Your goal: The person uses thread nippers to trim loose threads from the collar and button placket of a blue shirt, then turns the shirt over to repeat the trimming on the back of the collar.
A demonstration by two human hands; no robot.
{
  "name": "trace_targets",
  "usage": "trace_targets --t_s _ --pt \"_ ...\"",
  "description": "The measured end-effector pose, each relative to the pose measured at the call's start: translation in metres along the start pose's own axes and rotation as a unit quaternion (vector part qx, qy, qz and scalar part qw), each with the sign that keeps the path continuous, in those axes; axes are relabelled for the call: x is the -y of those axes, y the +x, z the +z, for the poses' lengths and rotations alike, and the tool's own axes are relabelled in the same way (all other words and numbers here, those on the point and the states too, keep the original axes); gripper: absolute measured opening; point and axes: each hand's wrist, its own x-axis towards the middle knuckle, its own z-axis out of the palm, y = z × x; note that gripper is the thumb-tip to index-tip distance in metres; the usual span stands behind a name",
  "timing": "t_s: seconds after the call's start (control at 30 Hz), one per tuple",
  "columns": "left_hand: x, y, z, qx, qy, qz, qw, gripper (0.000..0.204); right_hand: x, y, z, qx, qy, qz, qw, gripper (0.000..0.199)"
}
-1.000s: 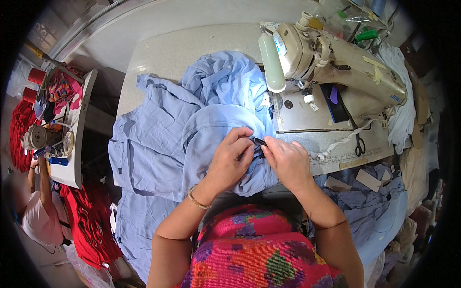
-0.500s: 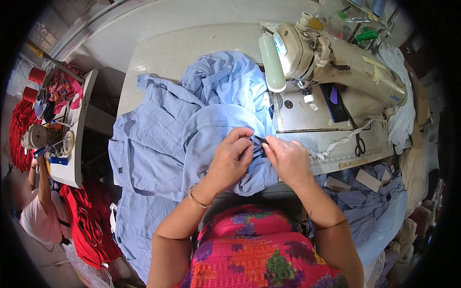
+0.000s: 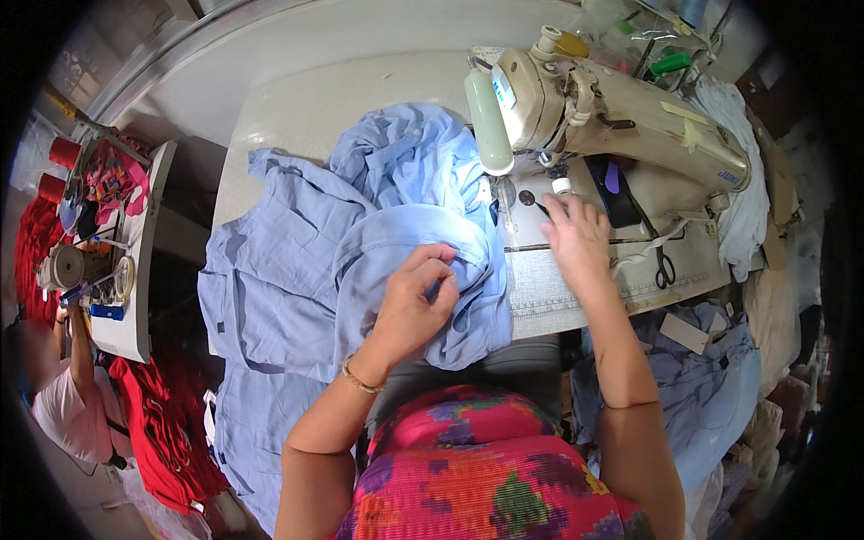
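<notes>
A light blue garment (image 3: 279, 216) lies bunched over the left and middle of the sewing table, its gathered part near the machine's lamp. Over its front fold is my left hand (image 3: 416, 301), thumb and forefinger pinched together; whatever is between them is too small to make out. Away to the right, my right hand (image 3: 578, 241) reaches over the machine bed just in front of the presser foot area. A small dark pointed tool (image 3: 543, 210) pokes out between its thumb and forefinger; most of it is hidden by the fingers.
The sewing machine (image 3: 630, 117) fills the back right, with a pale green lamp (image 3: 489, 121). Black scissors (image 3: 663, 265) and a dark phone (image 3: 612, 193) lie right of my hand. More blue garments (image 3: 693, 387) hang below the edge. Another person (image 3: 76, 414) works at far left.
My right hand has left the garment beside my left hand and moved up and right to the machine bed with the dark tool. My left hand keeps its pinch. The view has shifted slightly.
</notes>
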Motion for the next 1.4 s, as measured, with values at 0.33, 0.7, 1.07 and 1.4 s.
trace_targets --t_s 0.33,0.7,1.07,1.4 --pt "-0.014 -0.004 -0.008 0.168 0.110 0.137 0.970 0.007 0.058 0.026 0.007 0.203 0.499 -0.081 0.838 0.059" --pt "0.002 -0.015 -0.015 0.087 -0.120 -0.153 0.977 0.010 0.065 0.027 0.001 0.219 0.565 -0.004 0.796 0.024" --pt "0.006 -0.007 -0.010 0.087 -0.225 -0.170 0.955 0.012 0.068 0.022 0.013 0.186 0.776 0.046 0.601 0.013" --pt "0.001 0.001 -0.005 0.022 -0.135 -0.163 0.977 0.015 0.069 0.017 0.011 0.192 0.784 0.049 0.589 0.017"
